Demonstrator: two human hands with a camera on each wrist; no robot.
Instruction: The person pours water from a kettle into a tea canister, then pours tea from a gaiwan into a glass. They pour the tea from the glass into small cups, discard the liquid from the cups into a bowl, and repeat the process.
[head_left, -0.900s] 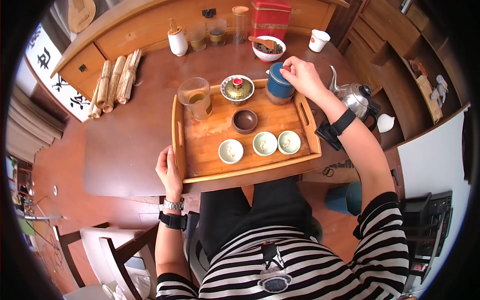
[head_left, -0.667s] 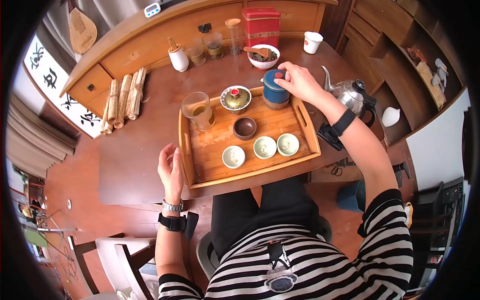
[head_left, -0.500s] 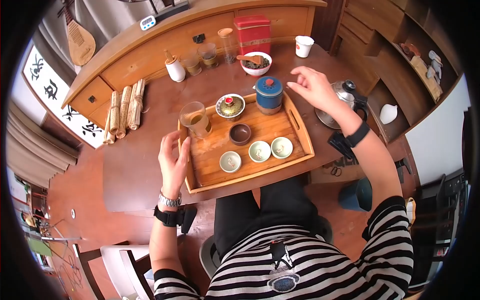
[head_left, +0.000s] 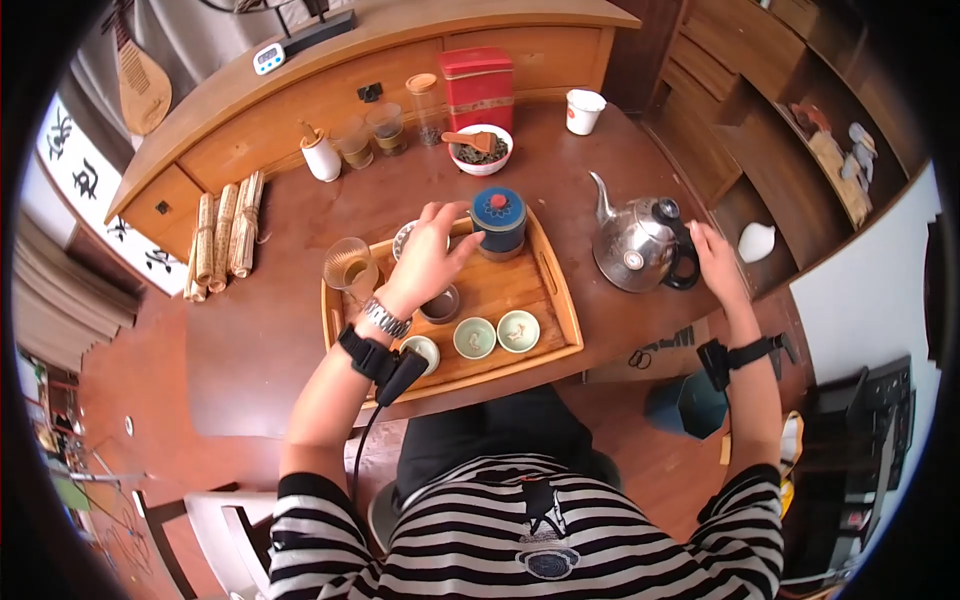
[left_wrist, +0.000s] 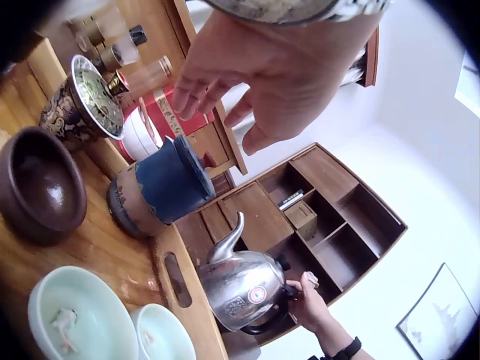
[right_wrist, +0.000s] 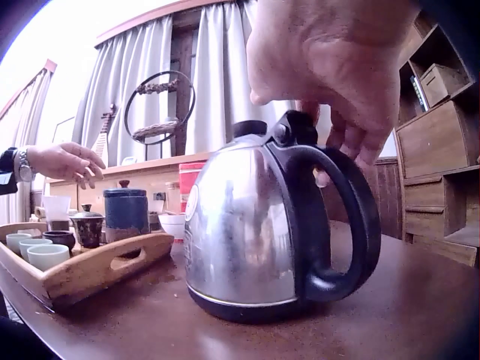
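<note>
Head view: the right hand (head_left: 718, 262) has left the blue pot (head_left: 498, 232) on the tray (head_left: 525, 290) for the kettle (head_left: 632, 243) at right, apparently shifting work there. Left wrist: the left hand (left_wrist: 274, 75) hangs loose, empty. Right wrist: whether the right hand grips the handle (right_wrist: 365, 217), I cannot tell.
</note>
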